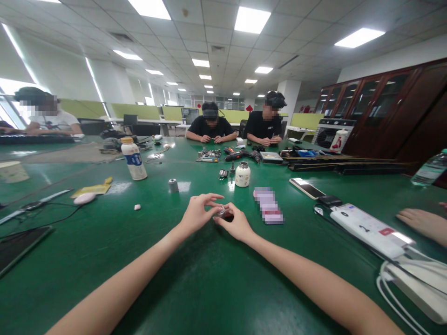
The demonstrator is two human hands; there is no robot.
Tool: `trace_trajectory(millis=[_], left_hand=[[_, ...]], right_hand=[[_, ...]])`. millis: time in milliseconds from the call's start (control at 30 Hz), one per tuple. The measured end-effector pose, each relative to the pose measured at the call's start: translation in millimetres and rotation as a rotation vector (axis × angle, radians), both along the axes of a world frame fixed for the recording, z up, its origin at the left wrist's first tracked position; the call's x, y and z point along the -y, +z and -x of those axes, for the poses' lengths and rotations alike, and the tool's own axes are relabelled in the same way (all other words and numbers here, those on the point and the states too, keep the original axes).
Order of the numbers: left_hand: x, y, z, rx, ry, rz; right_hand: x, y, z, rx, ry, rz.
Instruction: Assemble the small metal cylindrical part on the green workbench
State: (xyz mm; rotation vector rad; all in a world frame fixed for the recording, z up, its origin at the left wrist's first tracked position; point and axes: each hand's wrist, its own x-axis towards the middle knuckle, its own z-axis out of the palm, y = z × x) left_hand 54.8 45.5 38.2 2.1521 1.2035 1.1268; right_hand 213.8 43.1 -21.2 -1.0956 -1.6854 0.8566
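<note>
Above the green tabletop point(195, 270), my two hands meet at a small round silvery piece point(220, 211) whose kind I cannot make out. My right hand point(238, 223) pinches it between thumb and fingers from the right. On its other side, my left hand point(199, 211) has the thumb against it, with the fingers curved over the top. A white patterned flask without a lid point(242, 175) stands upright just beyond my hands. Farther left is an upright grey cylinder point(173, 186). Behind the flask lie a small dark metal part point(223, 174) and a dark fitting point(232, 168).
A blurred phone point(268, 205) and another phone point(307, 188) lie right, near a white power bank point(366, 230) with cables. A drink bottle point(134, 159) stands left. Another person's hand point(424, 223) rests at the right edge. Power drills point(240, 155) lie farther back; people sit opposite.
</note>
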Motion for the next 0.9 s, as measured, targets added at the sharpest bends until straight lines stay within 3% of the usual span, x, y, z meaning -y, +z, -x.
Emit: trace_trajectory(millis=[133, 200, 300, 400, 467, 567, 667, 767, 900], left_hand=[[-8, -1.4, 4, 0.05, 0.16, -0.148], [-17, -5.9, 19, 0.091, 0.271, -0.187], [-32, -19.9, 55, -0.021, 0.42, -0.143], [-40, -36.1, 83, -0.145, 0.439, -0.038], [-42, -42.8, 90, -0.188, 0.419, -0.059], [-39, -42.7, 81, -0.191, 0.386, -0.121], [-30, -32.7, 57, -0.041, 0.345, -0.13], [-16, -19.9, 27, 0.166, 0.221, -0.149], [-1, -10.8, 0, 0.165, 0.062, -0.131]], right_hand=[[0, 0.9, 0, -0.017, 0.007, 0.008], [0, 1.8, 0, -0.023, 0.005, 0.012], [1, 2.8, 0, -0.023, 0.012, 0.023], [2, 3.4, -1, -0.021, 0.017, 0.028], [2, 3.6, -1, -0.023, 0.013, 0.026], [2, 3.8, -1, -0.028, 0.015, 0.029], [2, 4.5, 0, -0.034, 0.018, 0.029], [3, 5.0, 0, -0.043, 0.024, 0.019], [2, 3.4, 1, -0.049, 0.029, 0.003]])
